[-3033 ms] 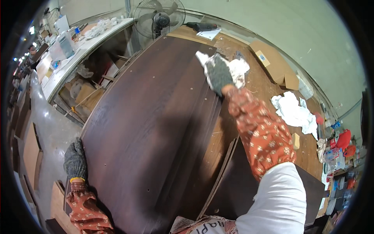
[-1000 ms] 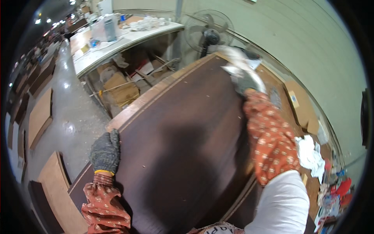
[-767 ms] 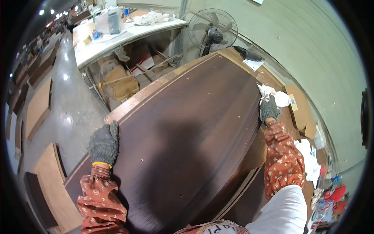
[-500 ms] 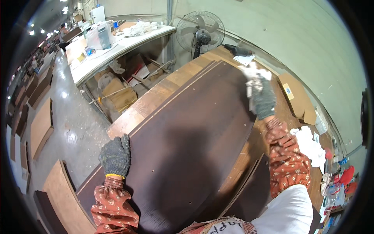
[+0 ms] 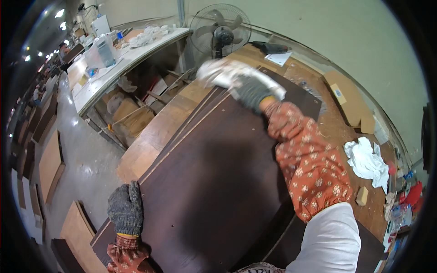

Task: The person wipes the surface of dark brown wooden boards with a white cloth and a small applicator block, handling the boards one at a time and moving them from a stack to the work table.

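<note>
A large dark brown panel (image 5: 205,182), with small holes in its face, lies on a wooden worktable (image 5: 157,132). Under its left side, the edge of another dark panel shows. My left hand (image 5: 125,209), in a dark grey knitted glove, grips the top panel's left edge near me. In my right hand (image 5: 250,93), gloved the same way, is a bunched white cloth (image 5: 218,73), blurred by motion over the panel's far end. The right fingers are partly hidden by the cloth.
A standing fan (image 5: 223,34) is beyond the table's far end. Flat cardboard (image 5: 339,98), a crumpled white cloth (image 5: 366,161) and a small yellowish block (image 5: 362,195) lie to the right. A cluttered white-topped bench (image 5: 123,54) stands at far left; boards (image 5: 77,241) stand on the floor.
My right hand has swept the cloth leftward from the panel's far right side across its far end. My left hand stays at the left edge. The panel edges look more fanned out.
</note>
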The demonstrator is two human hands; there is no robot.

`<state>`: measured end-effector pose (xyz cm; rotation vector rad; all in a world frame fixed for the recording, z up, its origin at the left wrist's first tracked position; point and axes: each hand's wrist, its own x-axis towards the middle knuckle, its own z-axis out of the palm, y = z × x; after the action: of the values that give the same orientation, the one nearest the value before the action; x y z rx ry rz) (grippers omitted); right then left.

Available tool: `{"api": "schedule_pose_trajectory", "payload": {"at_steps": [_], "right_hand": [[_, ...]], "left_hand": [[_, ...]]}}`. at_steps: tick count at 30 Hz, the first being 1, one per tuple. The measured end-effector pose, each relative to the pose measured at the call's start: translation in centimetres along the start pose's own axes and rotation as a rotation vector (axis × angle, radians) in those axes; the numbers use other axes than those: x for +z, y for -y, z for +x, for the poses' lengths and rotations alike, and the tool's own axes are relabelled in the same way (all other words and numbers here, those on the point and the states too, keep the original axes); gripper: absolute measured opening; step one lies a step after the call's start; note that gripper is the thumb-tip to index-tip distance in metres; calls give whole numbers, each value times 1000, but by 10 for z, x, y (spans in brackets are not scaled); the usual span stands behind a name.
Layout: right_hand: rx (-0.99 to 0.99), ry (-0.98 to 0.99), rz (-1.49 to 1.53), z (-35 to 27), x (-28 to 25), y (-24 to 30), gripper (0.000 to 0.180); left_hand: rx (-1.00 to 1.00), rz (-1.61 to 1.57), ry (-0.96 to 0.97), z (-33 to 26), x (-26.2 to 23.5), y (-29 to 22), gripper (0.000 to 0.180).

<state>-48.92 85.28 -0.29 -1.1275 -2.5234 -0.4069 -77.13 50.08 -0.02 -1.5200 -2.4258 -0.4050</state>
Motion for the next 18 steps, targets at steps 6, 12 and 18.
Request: {"api": "schedule_pose_trajectory", "payload": {"at_steps": [6,12,18], "right_hand": [[180,153,-335,38,20,-104,32],[-143,115,114,-4,-32,14,32],[-102,50,347,-33,-52,23,43]], "left_hand": [[22,-34,-33,6,-2,-14,29],[-48,71,157,5,-4,-6,30],[33,-10,-38,0,5,-12,34]]}}
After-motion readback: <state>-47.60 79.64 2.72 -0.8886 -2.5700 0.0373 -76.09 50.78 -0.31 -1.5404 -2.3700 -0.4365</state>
